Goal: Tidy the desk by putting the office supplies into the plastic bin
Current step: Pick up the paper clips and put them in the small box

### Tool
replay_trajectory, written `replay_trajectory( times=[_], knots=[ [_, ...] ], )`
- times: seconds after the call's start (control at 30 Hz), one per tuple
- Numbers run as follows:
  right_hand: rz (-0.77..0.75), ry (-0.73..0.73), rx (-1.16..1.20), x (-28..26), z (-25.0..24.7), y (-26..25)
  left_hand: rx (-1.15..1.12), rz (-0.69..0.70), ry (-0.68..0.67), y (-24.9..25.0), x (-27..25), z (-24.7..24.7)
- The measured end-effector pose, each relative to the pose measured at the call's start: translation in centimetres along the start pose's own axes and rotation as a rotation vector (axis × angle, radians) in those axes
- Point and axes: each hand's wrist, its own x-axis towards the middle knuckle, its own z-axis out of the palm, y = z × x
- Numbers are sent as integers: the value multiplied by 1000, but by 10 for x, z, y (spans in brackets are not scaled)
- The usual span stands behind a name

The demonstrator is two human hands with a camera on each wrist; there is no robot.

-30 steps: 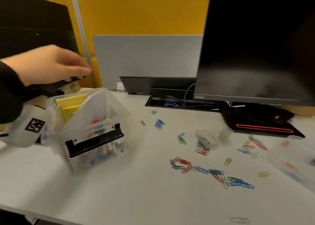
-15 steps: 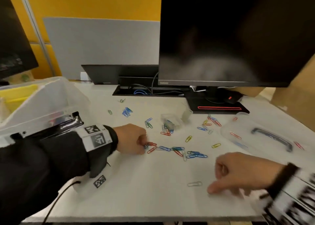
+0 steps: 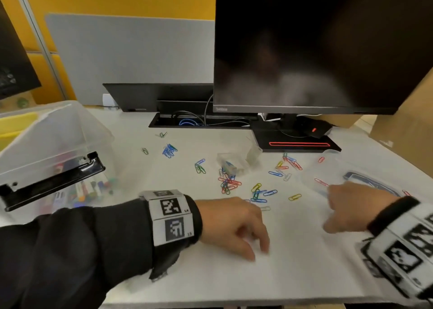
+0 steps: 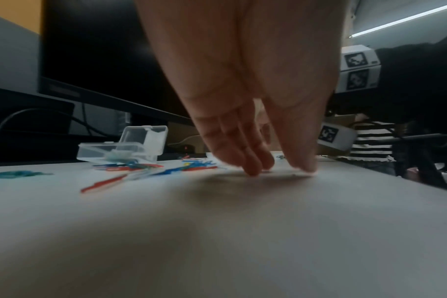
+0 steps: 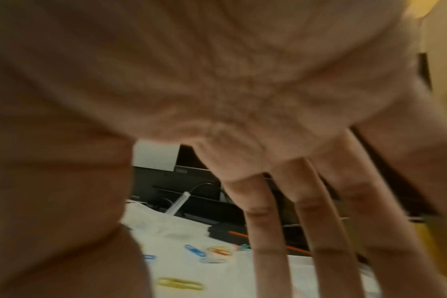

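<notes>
Soft, even room light falls on my tabletop (image 3: 293, 273), which bows at the wide-angle edges. My left hand (image 4: 242, 90) casts a faint shadow beneath its fingertips. My right hand (image 5: 191, 80) fills its view, smeared and dim.

The table (image 3: 293, 269) was matt white. The plastic bin (image 3: 54, 135) was clear, with a glossy black handle (image 3: 50, 182). The monitor (image 3: 316, 46) screen was glossy. The paper clips (image 3: 228, 184) had smooth coloured coatings.

The right hand (image 5: 217, 80) fills the view, fingers (image 5: 268, 231) straight and spread over the white desk (image 5: 230, 278) strewn with paper clips (image 5: 180, 283).
</notes>
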Motion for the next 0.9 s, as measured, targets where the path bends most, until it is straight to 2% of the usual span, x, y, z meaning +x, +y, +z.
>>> replay_trajectory(
  times=[0.07, 0.2, 0.3, 0.43, 0.53, 0.6, 0.7, 0.83, 0.9],
  knots=[
    [110, -87, -47, -1, 0, 14, 33, -11, -21, -2, 6, 1],
    [204, -115, -137, 7, 10, 25, 132, -180, 114, -20, 17, -10],
    [157, -28, -126, 10, 15, 25, 209, -320, 164, -37, 20, -17],
    [125, 98, -124, 13, 18, 24, 259, -389, 229, -44, 11, -24],
    [127, 146, -175, 13, 19, 22, 501, -580, 315, -53, -1, -33],
    [133, 172, -186, 15, 21, 16, 641, -801, 297, -67, -9, -40],
    [115, 186, -148, 14, 19, 8, 515, -1090, 260, -91, -19, -51],
    [37, 172, -27, 23, 9, 5, 394, -1214, 40, -138, -27, -53],
    [-95, 192, 163, 30, 4, 0, 318, -1279, 62, -153, -28, -55]
  ],
)
